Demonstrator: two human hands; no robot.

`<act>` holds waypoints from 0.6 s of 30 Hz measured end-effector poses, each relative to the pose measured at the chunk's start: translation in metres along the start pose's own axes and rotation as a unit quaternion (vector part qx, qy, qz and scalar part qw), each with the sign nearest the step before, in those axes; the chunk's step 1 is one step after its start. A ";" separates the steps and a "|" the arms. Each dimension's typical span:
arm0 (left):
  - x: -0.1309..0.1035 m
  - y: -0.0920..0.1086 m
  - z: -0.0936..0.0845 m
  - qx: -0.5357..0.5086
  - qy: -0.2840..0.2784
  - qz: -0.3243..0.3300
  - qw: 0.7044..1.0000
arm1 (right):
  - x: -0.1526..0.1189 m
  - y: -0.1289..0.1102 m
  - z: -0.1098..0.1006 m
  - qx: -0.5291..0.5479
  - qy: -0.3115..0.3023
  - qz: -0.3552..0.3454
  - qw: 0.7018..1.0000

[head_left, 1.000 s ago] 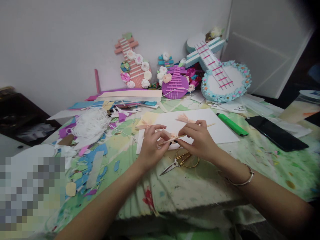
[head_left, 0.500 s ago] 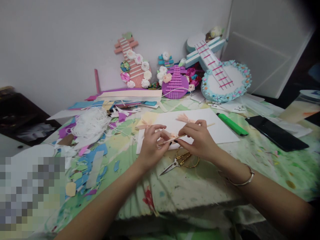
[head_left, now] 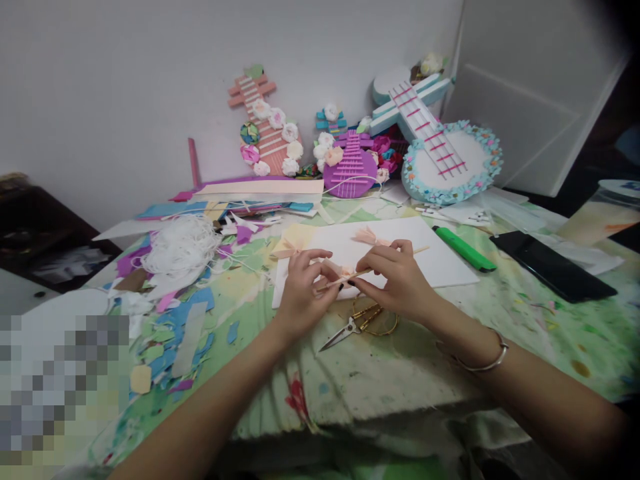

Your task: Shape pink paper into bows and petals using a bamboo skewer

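Observation:
Between my two hands runs a thin wooden stick (head_left: 421, 251), slanting up to the right, with peach paper (head_left: 346, 273) at its middle. My left hand (head_left: 309, 293) pinches the stick's lower left part with the paper. My right hand (head_left: 397, 280) grips it farther right, thumb and fingertips closed. Both are held over a white board (head_left: 440, 257), on which a fringed peach paper piece (head_left: 367, 237) lies behind my right hand. Another peach paper piece (head_left: 285, 249) shows beyond my left fingers. Gold-handled scissors (head_left: 351, 325) rest on the cloth just below my hands.
A green cutter (head_left: 465, 249) and a black phone (head_left: 554, 265) lie to the right. On the left are a heap of white string (head_left: 180, 247) and blue paper scraps (head_left: 200, 307). Decorated lute-shaped crafts, including a purple one (head_left: 351, 175), lean along the wall.

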State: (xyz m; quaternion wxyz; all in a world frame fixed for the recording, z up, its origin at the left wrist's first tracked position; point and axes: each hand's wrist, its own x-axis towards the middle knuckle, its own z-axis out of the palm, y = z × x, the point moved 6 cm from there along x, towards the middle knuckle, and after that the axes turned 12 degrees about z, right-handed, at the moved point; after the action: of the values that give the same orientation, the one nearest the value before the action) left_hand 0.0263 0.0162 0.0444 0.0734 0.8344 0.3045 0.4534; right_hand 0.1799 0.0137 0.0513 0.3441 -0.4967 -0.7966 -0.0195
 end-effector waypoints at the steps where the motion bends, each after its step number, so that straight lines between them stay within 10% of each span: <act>1: 0.000 0.000 0.000 -0.003 0.000 0.000 1.000 | 0.000 0.000 0.000 0.000 0.000 0.000 1.000; 18: 0.001 0.001 -0.001 0.009 0.000 0.003 1.000 | 0.000 -0.001 0.000 0.008 0.001 -0.006 1.000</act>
State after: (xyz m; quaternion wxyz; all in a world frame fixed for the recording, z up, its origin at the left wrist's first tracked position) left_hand 0.0264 0.0158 0.0454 0.0644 0.8361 0.3061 0.4507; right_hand 0.1790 0.0134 0.0511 0.3492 -0.4890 -0.7992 -0.0155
